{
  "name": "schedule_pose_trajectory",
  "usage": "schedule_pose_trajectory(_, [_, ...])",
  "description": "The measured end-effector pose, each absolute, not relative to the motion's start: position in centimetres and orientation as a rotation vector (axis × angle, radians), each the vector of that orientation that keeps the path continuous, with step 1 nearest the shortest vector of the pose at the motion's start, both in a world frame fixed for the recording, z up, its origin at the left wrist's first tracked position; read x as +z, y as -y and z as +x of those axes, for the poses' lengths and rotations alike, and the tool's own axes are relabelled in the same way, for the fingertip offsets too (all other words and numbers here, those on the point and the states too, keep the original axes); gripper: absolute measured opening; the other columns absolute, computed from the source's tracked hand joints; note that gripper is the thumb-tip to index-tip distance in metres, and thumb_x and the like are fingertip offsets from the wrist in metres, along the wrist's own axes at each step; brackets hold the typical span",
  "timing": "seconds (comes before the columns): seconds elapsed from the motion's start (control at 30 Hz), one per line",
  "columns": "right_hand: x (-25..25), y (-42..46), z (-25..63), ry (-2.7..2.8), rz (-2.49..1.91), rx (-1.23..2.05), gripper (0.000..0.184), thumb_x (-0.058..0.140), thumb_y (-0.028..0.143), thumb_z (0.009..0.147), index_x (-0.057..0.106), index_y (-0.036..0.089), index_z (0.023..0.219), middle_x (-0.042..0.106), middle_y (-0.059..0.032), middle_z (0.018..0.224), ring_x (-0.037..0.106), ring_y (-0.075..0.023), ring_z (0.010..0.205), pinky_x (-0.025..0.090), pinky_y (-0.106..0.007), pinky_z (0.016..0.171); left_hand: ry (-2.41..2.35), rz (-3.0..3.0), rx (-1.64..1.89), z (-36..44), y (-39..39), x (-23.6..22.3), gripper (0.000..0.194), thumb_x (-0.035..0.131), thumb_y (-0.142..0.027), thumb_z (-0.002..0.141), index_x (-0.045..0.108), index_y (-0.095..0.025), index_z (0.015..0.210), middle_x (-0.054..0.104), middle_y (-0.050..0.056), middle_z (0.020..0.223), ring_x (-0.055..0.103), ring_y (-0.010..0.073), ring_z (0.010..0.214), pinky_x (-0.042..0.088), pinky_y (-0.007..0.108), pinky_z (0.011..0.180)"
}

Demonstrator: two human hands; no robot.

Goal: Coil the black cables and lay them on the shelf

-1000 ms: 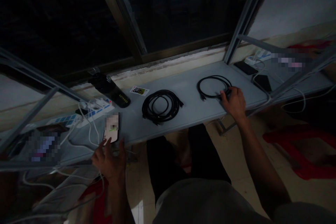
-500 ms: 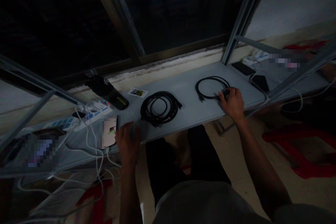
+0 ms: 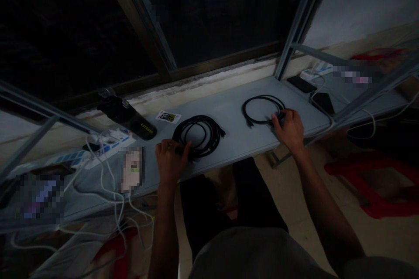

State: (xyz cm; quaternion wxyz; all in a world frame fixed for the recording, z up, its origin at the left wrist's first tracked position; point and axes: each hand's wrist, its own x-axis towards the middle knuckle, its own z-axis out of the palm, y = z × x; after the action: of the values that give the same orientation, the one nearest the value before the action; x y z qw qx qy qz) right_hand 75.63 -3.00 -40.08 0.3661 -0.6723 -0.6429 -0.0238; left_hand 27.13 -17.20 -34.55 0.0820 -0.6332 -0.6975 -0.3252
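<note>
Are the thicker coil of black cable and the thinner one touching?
Apart. The head view shows bare grey tabletop between the thicker coil and the thinner coil, even between their nearest plug ends.

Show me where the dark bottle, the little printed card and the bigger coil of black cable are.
Dark bottle (image 3: 130,117), head view: middle of its body.
Printed card (image 3: 168,117), head view: middle of its face.
Bigger coil of black cable (image 3: 214,133), head view: right side of its looped strands.

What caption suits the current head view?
Left hand at a thick, round black cable coil; right hand at a thinner, round black one.
</note>
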Motion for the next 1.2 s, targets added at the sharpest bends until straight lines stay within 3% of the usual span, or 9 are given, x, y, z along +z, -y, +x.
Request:
schedule_pose_trajectory(0.17, [-40.0, 3.0, 75.7, 1.654, -1.732, -0.038, 0.071, 0.048, 0.076, 0.117, 0.068, 0.015, 0.149, 0.068, -0.0289, 0.148, 0.065, -0.0448, 0.133, 0.058, -0.061, 0.115, 2.14, -1.854, -0.887, 27.0, 16.5, -35.0, 0.051, 0.079, -0.068, 0.108, 0.076, -0.023, 0.084, 0.074, 0.02, 0.118, 0.067, 0.0448, 0.125, 0.051, 0.066, 0.121])
schedule_pose_trajectory(0.37, [-39.9, 3.0, 75.6, 1.631, -1.765, -0.018, 0.07, 0.051, 0.073, 0.116, 0.069, 0.014, 0.15, 0.068, -0.0292, 0.15, 0.066, -0.0462, 0.135, 0.058, -0.062, 0.116, 2.26, -1.861, -0.817, 26.7, 15.5, -35.4, 0.039, 0.08, -0.058, 0.102, 0.077, -0.023, 0.087, 0.076, 0.02, 0.119, 0.067, 0.0458, 0.122, 0.053, 0.067, 0.116])
schedule_pose_trajectory(0.57, [-40.0, 3.0, 75.7, 1.636, -1.739, -0.015, 0.071, 0.051, 0.073, 0.116, 0.067, 0.013, 0.152, 0.067, -0.0302, 0.152, 0.065, -0.0473, 0.138, 0.058, -0.065, 0.12, 2.184, -1.858, -1.079, 26.2, 14.9, -33.8, 0.02, 0.072, -0.044, 0.105, 0.068, -0.024, 0.102, 0.075, 0.014, 0.107, 0.07, 0.0358, 0.11, 0.057, 0.057, 0.112])
schedule_pose_trajectory(0.73, [-38.9, 3.3, 74.7, 1.698, -1.602, -0.019, 0.072, 0.051, 0.065, 0.118, 0.059, 0.008, 0.162, 0.052, -0.0362, 0.172, 0.052, -0.0501, 0.162, 0.048, -0.072, 0.135, 1.945, -1.909, -1.392, 27.2, 14.9, -29.5, 0.02, 0.062, -0.044, 0.119, 0.061, -0.024, 0.122, 0.08, 0.011, 0.111, 0.078, 0.0287, 0.108, 0.061, 0.045, 0.104])
schedule_pose_trajectory(0.8, [-36.6, 4.1, 73.3, 1.747, -1.49, 0.0, 0.073, 0.05, 0.064, 0.119, 0.055, 0.01, 0.168, 0.05, -0.0343, 0.176, 0.05, -0.0494, 0.168, 0.046, -0.073, 0.138, 1.839, -1.958, -1.463, 28.0, 14.6, -27.2, 0.019, 0.06, -0.042, 0.122, 0.059, -0.024, 0.127, 0.081, 0.008, 0.107, 0.08, 0.0259, 0.105, 0.062, 0.041, 0.099])
schedule_pose_trajectory(0.9, [-30.4, 6.6, 69.9, 1.833, -1.23, 0.025, 0.071, 0.05, 0.067, 0.122, 0.049, 0.023, 0.177, 0.05, -0.0246, 0.181, 0.05, -0.0462, 0.17, 0.044, -0.075, 0.141, 1.669, -2.095, -1.47, 29.9, 14.3, -23.1, 0.018, 0.057, -0.041, 0.126, 0.061, -0.024, 0.132, 0.079, 0.005, 0.103, 0.079, 0.0211, 0.095, 0.062, 0.035, 0.091])
schedule_pose_trajectory(1.0, [-22.3, 9.7, 65.9, 1.889, -0.938, 0.049, 0.07, 0.048, 0.075, 0.123, 0.049, 0.031, 0.177, 0.052, -0.0156, 0.181, 0.046, -0.0457, 0.175, 0.046, -0.077, 0.139, 1.419, -2.255, -1.34, 32.8, 14.2, -18.7, 0.022, 0.051, -0.04, 0.129, 0.064, -0.023, 0.136, 0.078, 0.008, 0.116, 0.079, 0.022, 0.106, 0.065, 0.038, 0.1])
schedule_pose_trajectory(1.1, [-15.5, 11.8, 62.5, 2.01, -0.774, 0.194, 0.073, 0.044, 0.086, 0.122, 0.064, 0.029, 0.161, 0.068, -0.0136, 0.156, 0.057, -0.0437, 0.163, 0.055, -0.068, 0.129, 1.172, -2.362, -1.152, 36.0, 14.4, -14.7, 0.033, 0.039, -0.039, 0.133, 0.065, -0.02, 0.142, 0.075, 0.013, 0.13, 0.077, 0.0261, 0.125, 0.065, 0.047, 0.111])
schedule_pose_trajectory(1.2, [-12.0, 11.8, 60.8, 2.106, -0.676, 0.389, 0.075, 0.045, 0.093, 0.119, 0.074, 0.024, 0.128, 0.073, -0.0093, 0.115, 0.072, -0.0329, 0.127, 0.06, -0.048, 0.11, 1.089, -2.393, -0.98, 38.1, 14.5, -11.8, 0.047, 0.026, -0.045, 0.135, 0.064, -0.018, 0.141, 0.07, 0.014, 0.133, 0.074, 0.0293, 0.139, 0.061, 0.058, 0.122])
